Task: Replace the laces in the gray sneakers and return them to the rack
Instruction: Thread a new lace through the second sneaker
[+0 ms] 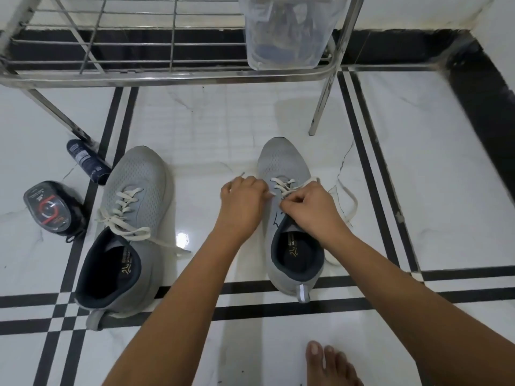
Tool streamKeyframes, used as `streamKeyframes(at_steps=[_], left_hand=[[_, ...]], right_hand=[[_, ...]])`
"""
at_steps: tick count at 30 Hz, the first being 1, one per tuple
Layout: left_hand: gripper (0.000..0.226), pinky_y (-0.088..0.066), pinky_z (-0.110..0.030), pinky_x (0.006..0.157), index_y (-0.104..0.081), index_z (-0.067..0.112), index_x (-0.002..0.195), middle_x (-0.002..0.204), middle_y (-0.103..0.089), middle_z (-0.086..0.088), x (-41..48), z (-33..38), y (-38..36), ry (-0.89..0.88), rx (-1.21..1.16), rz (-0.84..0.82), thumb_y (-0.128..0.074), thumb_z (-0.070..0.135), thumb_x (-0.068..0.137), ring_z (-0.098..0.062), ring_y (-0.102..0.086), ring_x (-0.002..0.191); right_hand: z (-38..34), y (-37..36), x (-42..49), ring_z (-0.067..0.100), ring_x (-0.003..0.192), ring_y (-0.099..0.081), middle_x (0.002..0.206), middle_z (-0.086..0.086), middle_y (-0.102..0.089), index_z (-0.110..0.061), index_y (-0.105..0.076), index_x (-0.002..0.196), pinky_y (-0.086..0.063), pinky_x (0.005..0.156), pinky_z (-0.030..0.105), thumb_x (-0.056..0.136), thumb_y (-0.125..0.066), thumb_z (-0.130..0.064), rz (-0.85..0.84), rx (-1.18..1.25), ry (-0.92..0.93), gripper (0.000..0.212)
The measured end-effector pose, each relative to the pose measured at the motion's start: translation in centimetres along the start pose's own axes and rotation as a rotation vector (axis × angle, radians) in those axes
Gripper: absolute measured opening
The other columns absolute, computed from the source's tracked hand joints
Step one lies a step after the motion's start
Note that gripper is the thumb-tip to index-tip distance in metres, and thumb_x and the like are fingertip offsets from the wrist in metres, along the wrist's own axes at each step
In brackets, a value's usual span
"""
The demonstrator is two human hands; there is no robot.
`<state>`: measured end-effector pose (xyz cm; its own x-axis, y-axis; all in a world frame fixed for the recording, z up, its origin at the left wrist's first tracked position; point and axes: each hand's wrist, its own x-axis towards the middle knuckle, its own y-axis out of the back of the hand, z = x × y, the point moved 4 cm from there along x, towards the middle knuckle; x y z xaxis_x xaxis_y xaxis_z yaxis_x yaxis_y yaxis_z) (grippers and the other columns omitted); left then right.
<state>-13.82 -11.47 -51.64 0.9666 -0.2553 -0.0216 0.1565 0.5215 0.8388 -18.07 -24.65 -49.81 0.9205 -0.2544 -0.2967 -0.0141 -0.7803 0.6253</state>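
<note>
Both hands are busy on one shoe. L hand (242, 200) is curled, pinching a lace end; the tip pokes out past the knuckles. R hand (308, 208) is curled too, thumb + fingers nipping the lace (281, 188) right at the eyelets. Neither hand is free. Under them sits the gray sneaker (289, 162), toe pointing away from the person, heel toward them.

Progress, as I read it: only the front few crossings are threaded on this shoe. The eyelets nearer the collar are mostly hidden by the R hand, so I can't tell how many are filled. The rest of the lace trails in a loose loop on the floor just right of the R hand. Well left of the L hand the second sneaker (133, 215) is laced through to the top, with the ends loose and untied. So approx. halfway: one shoe threaded, this one prob. a third in. Can't tell whether the cream laces are the new set. Still to do: finish threading, maybe tie, then put both shoes on the rack (167, 75). That is the steel-tube frame beyond the hands, and neither sneaker is on it yet. A clear plastic tub (292, 37) sits on it, beyond the R hand.

The floor (211, 129) is glossy white marble-look tile w/ black stripe borders. Far left of the L hand lie a dark spray can (86, 160) and a shoe-polish applicator (53, 207). A bare foot (328, 363) shows on the near side of the hands. White wall w/ black skirting behind the rack.
</note>
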Motion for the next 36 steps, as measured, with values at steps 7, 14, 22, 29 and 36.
streamKeyframes(at_steps=[7,14,22,29,36], left_hand=[[0.028,-0.04,-0.036,0.097,-0.055,-0.003,0.114,0.117,-0.056,-0.018,-1.3,-7.6,6.2,0.674,-0.371,0.582,-0.048,0.014,0.093,-0.029,-0.053,0.108],[0.027,-0.011,-0.032,0.106,-0.056,0.022,0.117,0.122,-0.058,0.002,-0.2,1.4,-1.1,-0.096,0.232,-0.039,-0.038,0.03,0.098,-0.018,-0.041,0.122],[0.022,-0.036,-0.039,0.099,-0.063,0.015,0.11,0.112,-0.063,-0.003,-0.5,-0.1,-0.6,0.112,-0.14,-0.006,-0.051,0.025,0.094,-0.022,-0.054,0.109],[0.023,-0.04,-0.038,0.101,-0.064,0.013,0.111,0.114,-0.064,-0.001,-0.7,0.9,1.6,0.194,-0.44,0.115,-0.05,0.012,0.093,-0.015,-0.056,0.109],[0.015,-0.041,-0.015,0.061,-0.066,0.019,0.077,0.074,-0.062,0.005,-1.4,3.8,2.8,0.231,-0.654,-0.105,-0.056,0.013,0.086,-0.005,-0.053,0.064]], right_hand=[[0.4,0.0,0.3,0.011,0.057,-0.049,0.074,0.025,-0.061,0.007,-0.068,0.068,-0.034,0.047,0.01,0.079,-0.062,-0.01,-0.002,0.047,-0.058,0.021],[0.3,0.2,0.1,0.011,0.055,-0.045,0.057,0.013,-0.05,0.006,-0.062,0.059,-0.032,0.046,0.012,0.079,-0.062,-0.01,0.013,0.026,-0.028,0.026],[0.7,0.9,-0.1,0.015,0.063,-0.056,0.067,0.012,-0.064,-0.009,-0.072,0.08,-0.046,0.061,0.024,0.086,-0.067,-0.02,-0.079,0.38,-0.136,0.014],[2.9,3.6,0.3,0.015,0.088,-0.054,0.096,0.001,-0.056,-0.014,-0.059,0.108,-0.04,0.066,0.024,0.085,-0.066,-0.02,-0.201,-0.1,-0.153,0.025],[0.0,4.1,0.1,0.01,0.048,-0.041,0.063,0.006,-0.05,-0.002,-0.06,0.086,-0.031,0.042,0.019,0.084,-0.066,-0.005,-0.334,0.452,-0.318,0.007]])
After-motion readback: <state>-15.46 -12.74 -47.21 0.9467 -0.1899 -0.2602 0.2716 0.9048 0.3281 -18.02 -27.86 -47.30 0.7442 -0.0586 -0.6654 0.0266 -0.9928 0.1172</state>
